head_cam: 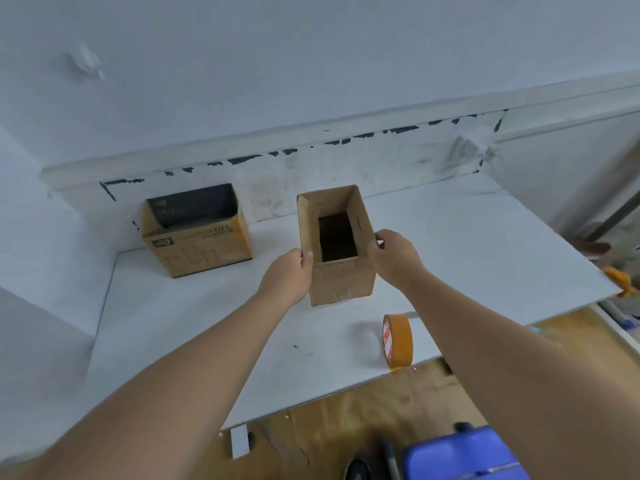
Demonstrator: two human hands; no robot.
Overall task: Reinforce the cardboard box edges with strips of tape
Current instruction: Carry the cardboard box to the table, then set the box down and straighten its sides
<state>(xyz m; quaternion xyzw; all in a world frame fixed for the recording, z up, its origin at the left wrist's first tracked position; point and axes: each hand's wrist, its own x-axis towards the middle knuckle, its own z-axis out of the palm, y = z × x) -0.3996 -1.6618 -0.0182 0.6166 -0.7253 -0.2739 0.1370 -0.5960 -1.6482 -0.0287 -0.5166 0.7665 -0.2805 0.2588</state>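
Mid-table (450,237) | both hands (291,271) (393,254) grip open box (341,275) rim | fingers seemingly curled closed | tape roll (398,341) near front edge

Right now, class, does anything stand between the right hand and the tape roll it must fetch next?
Nothing visible does. The right hand grips the open box at its right rim; the tape roll stands on edge nearer the person, with only bare table between.

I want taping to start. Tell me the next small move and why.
Probably free the right hand and reach for the tape roll standing on edge near the table's front edge. Both hands, left included, hold the open box upright by its sides, so neither has tape.
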